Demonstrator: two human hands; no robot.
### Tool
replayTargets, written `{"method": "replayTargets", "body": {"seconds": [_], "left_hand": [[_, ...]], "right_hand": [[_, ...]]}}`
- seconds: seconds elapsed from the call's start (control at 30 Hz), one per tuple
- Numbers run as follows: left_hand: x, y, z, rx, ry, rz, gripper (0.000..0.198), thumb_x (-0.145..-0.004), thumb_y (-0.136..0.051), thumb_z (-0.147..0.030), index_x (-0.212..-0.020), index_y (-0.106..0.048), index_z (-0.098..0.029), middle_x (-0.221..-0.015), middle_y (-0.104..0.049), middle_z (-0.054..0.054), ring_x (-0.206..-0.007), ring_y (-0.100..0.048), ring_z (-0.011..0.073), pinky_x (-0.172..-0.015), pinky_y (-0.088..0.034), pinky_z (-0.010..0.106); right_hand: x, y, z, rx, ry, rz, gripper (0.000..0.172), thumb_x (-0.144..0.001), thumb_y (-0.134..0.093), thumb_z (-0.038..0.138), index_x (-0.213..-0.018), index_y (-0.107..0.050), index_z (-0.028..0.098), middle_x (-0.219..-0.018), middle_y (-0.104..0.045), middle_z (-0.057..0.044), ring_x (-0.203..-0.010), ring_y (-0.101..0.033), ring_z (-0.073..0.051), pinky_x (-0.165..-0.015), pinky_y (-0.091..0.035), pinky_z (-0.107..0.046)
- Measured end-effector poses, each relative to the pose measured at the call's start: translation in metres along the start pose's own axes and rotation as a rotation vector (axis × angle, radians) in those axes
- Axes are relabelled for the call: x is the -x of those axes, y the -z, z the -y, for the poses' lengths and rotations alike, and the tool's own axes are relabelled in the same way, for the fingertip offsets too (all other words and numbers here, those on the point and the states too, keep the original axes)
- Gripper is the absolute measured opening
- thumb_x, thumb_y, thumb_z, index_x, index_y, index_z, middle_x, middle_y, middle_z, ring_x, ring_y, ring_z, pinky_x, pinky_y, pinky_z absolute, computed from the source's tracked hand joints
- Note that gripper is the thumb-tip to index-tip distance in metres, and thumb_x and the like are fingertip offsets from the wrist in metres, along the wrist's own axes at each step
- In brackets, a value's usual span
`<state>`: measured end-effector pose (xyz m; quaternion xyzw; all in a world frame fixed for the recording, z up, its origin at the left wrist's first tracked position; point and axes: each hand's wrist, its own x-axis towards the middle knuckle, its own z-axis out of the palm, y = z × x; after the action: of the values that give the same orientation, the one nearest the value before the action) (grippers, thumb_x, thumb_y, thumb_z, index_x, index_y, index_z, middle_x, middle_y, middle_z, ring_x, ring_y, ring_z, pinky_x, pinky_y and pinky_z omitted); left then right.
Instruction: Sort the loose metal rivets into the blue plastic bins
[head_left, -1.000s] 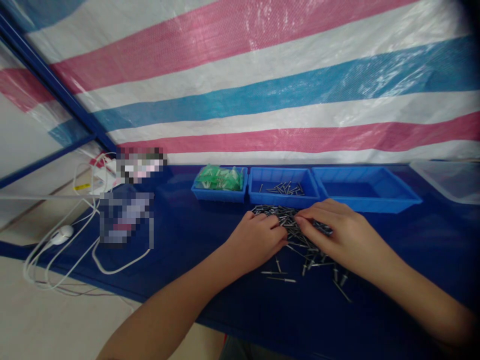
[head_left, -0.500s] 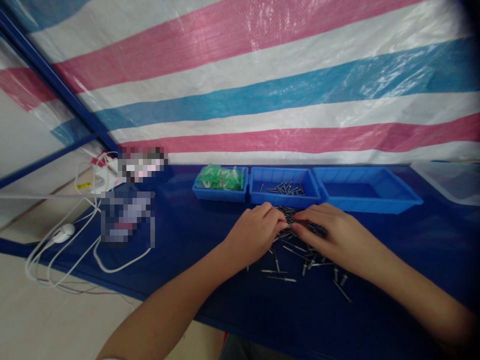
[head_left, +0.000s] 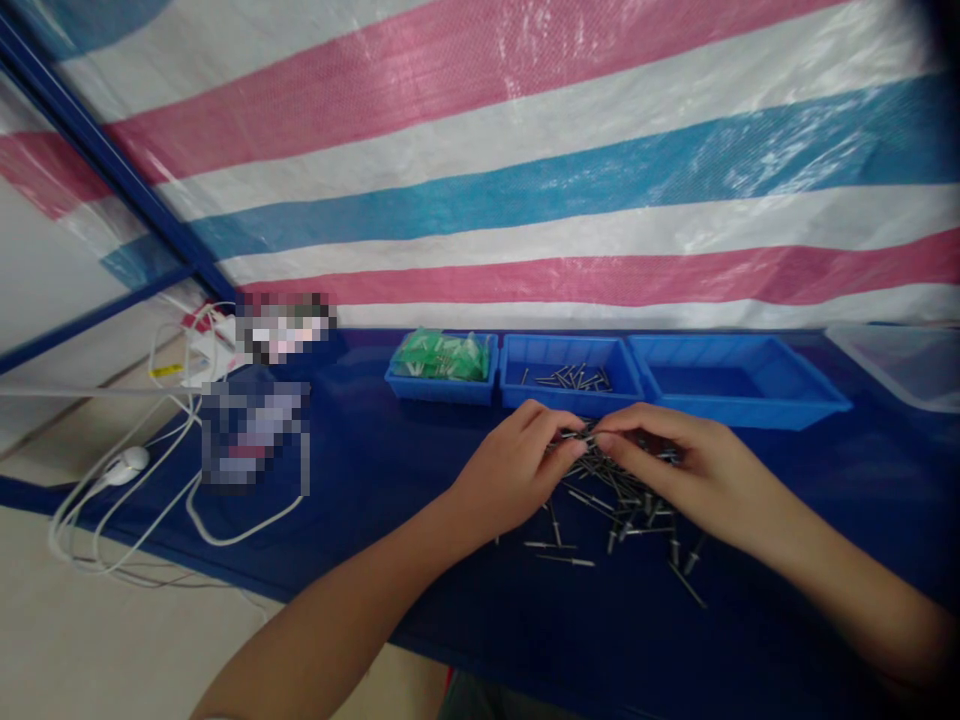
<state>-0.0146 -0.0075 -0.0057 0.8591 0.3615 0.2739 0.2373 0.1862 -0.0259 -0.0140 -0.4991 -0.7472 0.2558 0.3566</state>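
Note:
A loose pile of metal blind rivets (head_left: 619, 485) lies on the dark blue table, partly covered by my hands. My left hand (head_left: 521, 455) is at the pile's left side, its thumb and forefinger drawn together on a blind rivet at the pile's top. From the right, my right hand (head_left: 686, 455) reaches over the pile, thumb and forefinger pinched close to the left fingertips. A thin rivet seems to be in that pinch, though its ends are hard to see. Behind the hands, a middle blue bin (head_left: 571, 378) holds several rivets.
A left blue bin (head_left: 442, 388) contains green-and-clear plastic packets (head_left: 441, 355). To the right sit another blue bin (head_left: 739, 385) and a clear plastic container (head_left: 904, 365). White cables (head_left: 124, 500) trail over the table's left edge. A striped sheet (head_left: 480, 210) hangs behind.
Both hands have shifted slightly at the pile, the right one a little to the right. The right thumb and forefinger have closed together. More rivets show between the hands.

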Motion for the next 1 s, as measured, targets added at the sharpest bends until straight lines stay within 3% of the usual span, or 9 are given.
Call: {"method": "replayTargets", "body": {"seconds": [0.53, 0.83, 1.0], "left_hand": [[-0.0002, -0.0025, 0.0007, 0.057, 0.056, 0.02, 0.02, -0.09, -0.055, -0.036, -0.087, -0.061, -0.018, -0.087, -0.057, 0.002, -0.08, -0.055, 0.0133, -0.073, -0.046, 0.024], [-0.0018, 0.0027, 0.0015, 0.084, 0.012, -0.103, 0.012, -0.087, -0.06, -0.029, -0.086, -0.061, -0.017, -0.084, -0.057, 0.001, -0.074, -0.054, 0.0114, -0.073, -0.045, 0.024], [-0.0005, 0.0041, 0.0002, 0.093, 0.02, -0.128, 0.015, -0.088, -0.058, -0.031, -0.084, -0.06, -0.017, -0.081, -0.057, 0.001, -0.072, -0.053, 0.0113, -0.07, -0.045, 0.024]], "right_hand": [[0.0028, -0.0044, 0.0064, -0.025, 0.118, -0.035, 0.017, -0.09, -0.056, 0.035, -0.092, -0.068, 0.024, -0.087, -0.07, -0.004, -0.076, -0.063, -0.017, -0.064, -0.049, -0.029], [0.0014, -0.0038, 0.0007, -0.019, 0.105, -0.054, 0.016, -0.089, -0.057, 0.034, -0.097, -0.067, 0.024, -0.089, -0.069, -0.003, -0.074, -0.063, -0.015, -0.062, -0.048, -0.027], [-0.0004, -0.0058, 0.0, -0.005, 0.152, -0.021, 0.021, -0.091, -0.052, 0.034, -0.099, -0.068, 0.023, -0.095, -0.071, -0.006, -0.086, -0.065, -0.019, -0.073, -0.052, -0.032]]}}
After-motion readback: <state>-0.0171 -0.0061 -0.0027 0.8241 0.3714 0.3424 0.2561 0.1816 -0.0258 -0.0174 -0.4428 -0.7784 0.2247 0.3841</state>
